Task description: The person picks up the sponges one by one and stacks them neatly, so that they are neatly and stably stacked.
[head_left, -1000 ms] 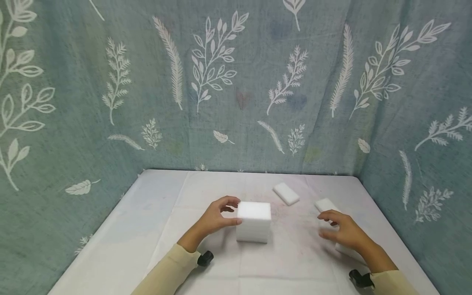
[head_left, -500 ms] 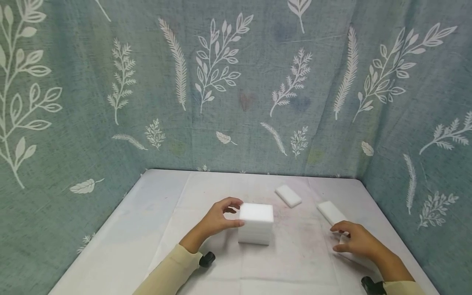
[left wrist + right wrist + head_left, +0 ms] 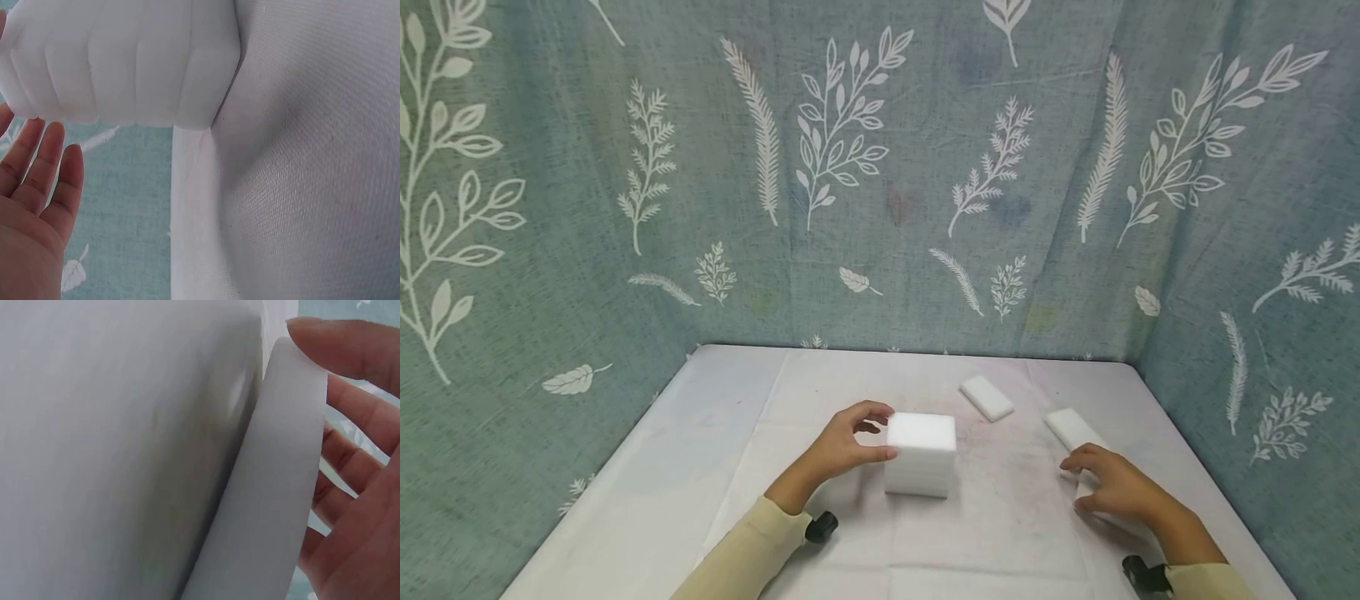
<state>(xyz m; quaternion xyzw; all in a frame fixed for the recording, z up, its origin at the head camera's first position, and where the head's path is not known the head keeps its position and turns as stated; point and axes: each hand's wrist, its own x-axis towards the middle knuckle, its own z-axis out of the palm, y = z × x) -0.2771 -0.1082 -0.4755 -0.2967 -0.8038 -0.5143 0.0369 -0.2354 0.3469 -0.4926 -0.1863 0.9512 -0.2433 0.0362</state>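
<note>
"Fingers of the left hand (image 3: 838,440), how do they lie?"

"Thumb and forefinger grip the stack (image 3: 921,457) of white blocks by its left side, thumb at the front corner, forefinger at the back. The other fingers are slightly spread beside it."

"And where does the stack stand?"

"Upright near the middle of the white table (image 3: 1000,542), its layers lined up one on another."

"What about the right hand (image 3: 1117,485)?"

"Well apart, over to the right. Its thumb and fingers hold a single block (image 3: 269,462) between them; I cannot tell how firmly, or whether that block touches the table."

"Anything near it?"

"Just beyond the right fingertips lies a near block (image 3: 1072,427), flat. Farther back, a far block (image 3: 986,398) lies flat too. Behind hangs a leaf-printed, blue-green cloth (image 3: 688,108)."
</note>
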